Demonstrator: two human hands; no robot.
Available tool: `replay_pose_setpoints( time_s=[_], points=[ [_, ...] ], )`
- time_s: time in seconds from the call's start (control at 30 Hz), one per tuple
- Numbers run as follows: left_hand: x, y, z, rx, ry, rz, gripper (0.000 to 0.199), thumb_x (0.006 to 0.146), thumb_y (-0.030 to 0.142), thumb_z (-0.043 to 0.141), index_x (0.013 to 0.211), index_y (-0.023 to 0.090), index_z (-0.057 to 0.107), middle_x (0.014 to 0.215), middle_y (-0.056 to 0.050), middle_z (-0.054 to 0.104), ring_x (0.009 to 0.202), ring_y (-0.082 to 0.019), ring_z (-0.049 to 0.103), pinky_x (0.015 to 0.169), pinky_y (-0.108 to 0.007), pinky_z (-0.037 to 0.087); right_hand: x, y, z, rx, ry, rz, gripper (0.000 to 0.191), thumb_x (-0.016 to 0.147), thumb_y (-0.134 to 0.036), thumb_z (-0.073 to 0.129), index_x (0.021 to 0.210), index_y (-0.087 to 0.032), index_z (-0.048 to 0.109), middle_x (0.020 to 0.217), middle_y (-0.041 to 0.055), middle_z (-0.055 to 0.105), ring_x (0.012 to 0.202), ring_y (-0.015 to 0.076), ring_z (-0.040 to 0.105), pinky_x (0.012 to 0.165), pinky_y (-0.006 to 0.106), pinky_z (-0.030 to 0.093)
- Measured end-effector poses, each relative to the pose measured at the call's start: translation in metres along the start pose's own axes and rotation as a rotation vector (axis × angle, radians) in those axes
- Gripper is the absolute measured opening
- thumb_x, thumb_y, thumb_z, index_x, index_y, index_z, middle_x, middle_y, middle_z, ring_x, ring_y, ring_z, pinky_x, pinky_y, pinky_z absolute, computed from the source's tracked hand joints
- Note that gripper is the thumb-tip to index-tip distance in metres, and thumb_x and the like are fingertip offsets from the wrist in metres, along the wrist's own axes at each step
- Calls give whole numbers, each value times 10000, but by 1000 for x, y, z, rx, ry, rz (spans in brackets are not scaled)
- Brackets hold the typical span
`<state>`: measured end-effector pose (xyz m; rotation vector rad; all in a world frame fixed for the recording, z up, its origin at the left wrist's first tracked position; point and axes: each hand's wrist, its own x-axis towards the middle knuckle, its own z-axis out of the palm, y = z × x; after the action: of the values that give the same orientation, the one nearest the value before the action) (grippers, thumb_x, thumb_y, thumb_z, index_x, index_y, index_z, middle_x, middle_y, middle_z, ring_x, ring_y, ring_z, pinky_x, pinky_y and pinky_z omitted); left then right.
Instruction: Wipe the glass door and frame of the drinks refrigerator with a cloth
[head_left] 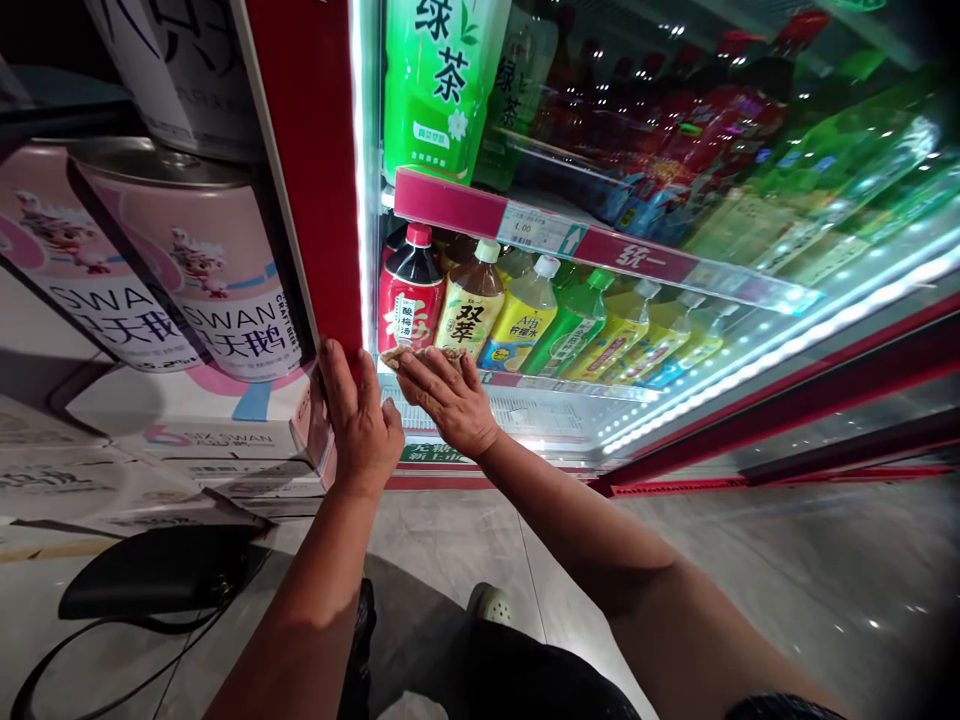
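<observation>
A lit drinks cooler with a red frame (319, 130) and a glass front stands before me. My right hand (446, 395) lies flat against the glass and presses a brownish cloth (394, 356) to it, in front of the lower bottle row. Just left of it, my left hand (360, 415) rests on the red frame's edge with its fingers spread and nothing in it. Behind the glass are a red-labelled bottle (409, 295), a brown tea bottle (471, 305) and a yellow-labelled bottle (525, 315). A large green bottle (442, 90) stands on the shelf above.
Large pink cans (217, 265) stand on white cartons (217, 437) at the left, close to my left hand. A black bag (154, 575) with a strap lies on the grey tiled floor (555, 560). One light clog (491, 605) shows below.
</observation>
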<state>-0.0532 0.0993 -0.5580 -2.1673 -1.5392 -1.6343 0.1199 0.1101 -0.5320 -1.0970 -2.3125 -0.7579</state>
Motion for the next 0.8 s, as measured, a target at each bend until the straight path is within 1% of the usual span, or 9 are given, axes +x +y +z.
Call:
replay_pose_setpoints(
  time_s=[0.1, 0.17, 0.23, 0.33, 0.43, 0.53, 0.63, 0.73, 0.8],
  points=[
    [-1, 3, 1, 6, -23, -1, 920, 834, 73, 562, 1654, 302, 213, 1749, -30, -137, 1622, -323, -84, 1319, -612, 53, -8, 7, -3, 6, -16, -48, 567, 1052, -197, 460, 1593, -345, 377, 1617, -57, 489, 1592, 119, 269, 1364, 432, 44],
    [-2, 4, 2, 4, -27, 13, 909, 841, 76, 564, 1648, 324, 228, 1743, -14, -167, 1615, -332, -107, 1313, -627, 64, -8, 13, -8, -9, 30, -22, 570, 1052, -193, 444, 1598, -342, 372, 1622, -58, 482, 1605, 122, 222, 1360, 432, -8],
    [-2, 5, 3, 11, -26, 23, 926, 840, 75, 569, 1653, 326, 205, 1738, -14, -189, 1610, -337, -122, 1310, -631, 63, -9, 17, -11, -38, 92, 27, 574, 1051, -179, 416, 1601, -335, 370, 1623, -56, 482, 1616, 128, 175, 1353, 442, -52],
    [-3, 8, 5, 22, -34, 0, 948, 830, 80, 599, 1655, 320, 198, 1735, -23, -200, 1607, -352, -124, 1304, -648, 58, -15, 18, -9, -75, 165, 44, 559, 1046, -169, 403, 1590, -299, 403, 1603, -41, 513, 1622, 139, 147, 1347, 442, -80],
    [-3, 11, 7, 13, -49, -23, 937, 828, 83, 623, 1647, 324, 237, 1737, -23, -193, 1608, -368, -98, 1303, -656, 79, -27, 18, -3, -72, 161, 16, 548, 1040, -186, 439, 1574, -307, 427, 1575, -35, 550, 1610, 133, 214, 1345, 440, -82],
    [-4, 14, 9, 24, -62, -19, 943, 833, 71, 621, 1648, 341, 230, 1712, 4, -261, 1604, -381, -108, 1309, -651, 112, -36, 26, -5, -53, 116, -18, 572, 1027, -160, 448, 1576, -320, 422, 1571, -39, 555, 1596, 124, 260, 1352, 426, -43],
    [-5, 19, 10, 41, -85, -21, 960, 831, 67, 626, 1649, 357, 217, 1684, 30, -319, 1592, -400, -146, 1305, -665, 129, -39, 37, -12, -47, 116, 34, 590, 1025, -160, 426, 1589, -331, 400, 1592, -34, 531, 1604, 146, 241, 1359, 453, 4],
    [-6, 24, 12, 35, -90, -32, 936, 840, 65, 620, 1643, 361, 242, 1696, 28, -294, 1587, -400, -144, 1307, -665, 109, -44, 41, -11, -65, 159, 91, 586, 1028, -182, 418, 1595, -328, 393, 1597, -20, 525, 1615, 172, 210, 1355, 494, -1],
    [-6, 28, 14, 17, -84, -30, 899, 857, 70, 605, 1637, 358, 266, 1716, 15, -247, 1592, -391, -108, 1308, -658, 111, -51, 40, -7, -72, 162, 98, 580, 1025, -185, 420, 1587, -331, 408, 1589, -19, 537, 1613, 176, 219, 1351, 504, -16]
  ],
)
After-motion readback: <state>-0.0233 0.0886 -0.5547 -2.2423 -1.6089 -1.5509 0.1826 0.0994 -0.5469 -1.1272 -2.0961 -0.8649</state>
